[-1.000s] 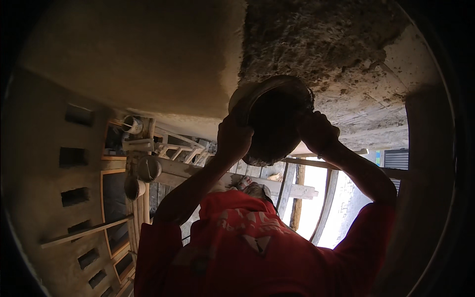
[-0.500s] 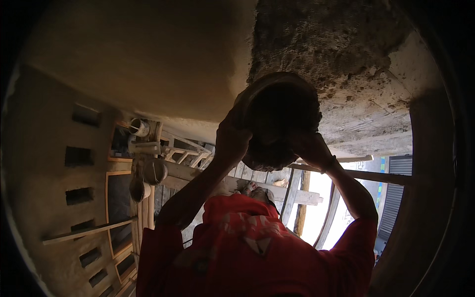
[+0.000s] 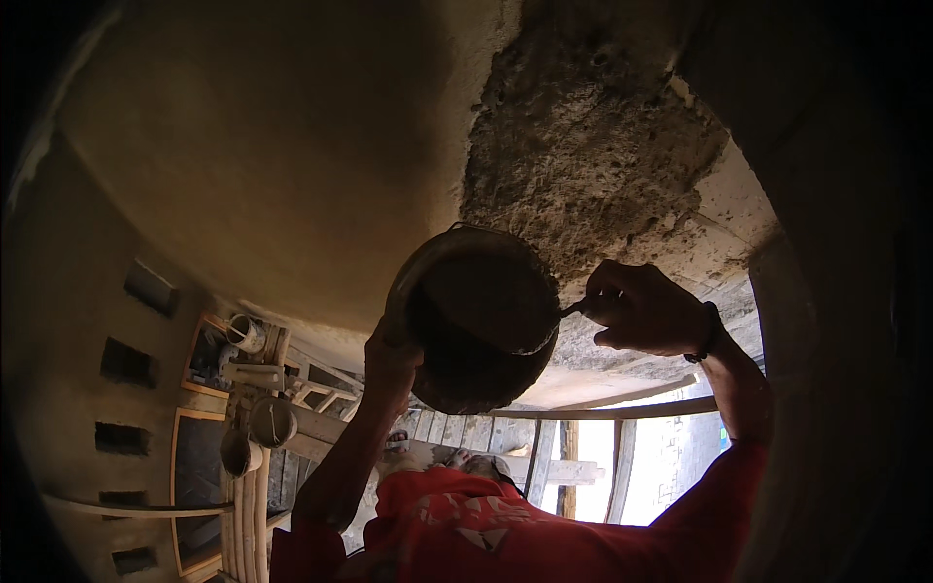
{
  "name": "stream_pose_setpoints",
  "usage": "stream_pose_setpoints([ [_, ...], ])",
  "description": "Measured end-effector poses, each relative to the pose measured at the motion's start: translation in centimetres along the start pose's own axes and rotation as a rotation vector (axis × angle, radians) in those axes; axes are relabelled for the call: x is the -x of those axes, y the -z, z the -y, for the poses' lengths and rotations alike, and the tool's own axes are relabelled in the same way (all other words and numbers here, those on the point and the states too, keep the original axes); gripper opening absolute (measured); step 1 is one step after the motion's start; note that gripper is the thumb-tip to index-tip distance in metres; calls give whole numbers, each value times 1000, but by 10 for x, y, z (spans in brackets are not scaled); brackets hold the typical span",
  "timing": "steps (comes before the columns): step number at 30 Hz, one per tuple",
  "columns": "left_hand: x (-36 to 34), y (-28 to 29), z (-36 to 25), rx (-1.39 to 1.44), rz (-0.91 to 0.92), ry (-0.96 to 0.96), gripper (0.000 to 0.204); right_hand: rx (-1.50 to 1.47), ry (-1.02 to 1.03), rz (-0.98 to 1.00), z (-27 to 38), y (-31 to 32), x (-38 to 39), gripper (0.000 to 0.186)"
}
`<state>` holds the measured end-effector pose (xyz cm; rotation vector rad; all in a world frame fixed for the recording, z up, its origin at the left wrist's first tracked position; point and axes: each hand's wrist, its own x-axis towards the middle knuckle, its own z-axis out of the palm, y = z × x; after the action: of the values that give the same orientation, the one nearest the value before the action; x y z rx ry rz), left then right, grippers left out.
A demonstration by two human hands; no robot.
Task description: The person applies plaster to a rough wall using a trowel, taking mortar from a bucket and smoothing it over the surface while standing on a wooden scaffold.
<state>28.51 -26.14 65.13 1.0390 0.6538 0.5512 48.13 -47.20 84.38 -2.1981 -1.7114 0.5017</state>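
Note:
My left hand (image 3: 391, 361) grips the lower left rim of a round dark metal pan (image 3: 466, 291) and holds it up close under the ceiling. My right hand (image 3: 649, 311) is closed on the thin handle of a trowel (image 3: 571, 310) whose blade reaches into the pan's right side. Both arms wear red sleeves. Just above the pan is a rough, unplastered grey patch of ceiling (image 3: 593, 165). Smooth tan plaster (image 3: 292, 146) covers the ceiling to its left.
Below lie scaffold planks and poles (image 3: 486, 432). Small buckets (image 3: 248, 333) and round containers (image 3: 272, 423) sit on the planks at the left. A wall with dark rectangular recesses (image 3: 151, 287) curves along the left. A bright opening (image 3: 593, 466) shows between posts.
My right hand has left the pan's rim and moved right, now holding the trowel handle. The pan sits lower and further left in view, with more of the rough patch showing.

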Motion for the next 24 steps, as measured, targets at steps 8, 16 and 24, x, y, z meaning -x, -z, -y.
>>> stream_pose_setpoints([
  [8, 16, 25, 8, 20, -87, -13, 38, -104, 240, 44, -1, 56, -5, 41],
  [16, 19, 51, 50, -32, -157, 53, 46, -236, -61, -538, -65, 96, -31, 42],
  [24, 32, 66, 54, -34, -226, 141, 46, 168, 35, -528, -56, 31, -18, 34],
])
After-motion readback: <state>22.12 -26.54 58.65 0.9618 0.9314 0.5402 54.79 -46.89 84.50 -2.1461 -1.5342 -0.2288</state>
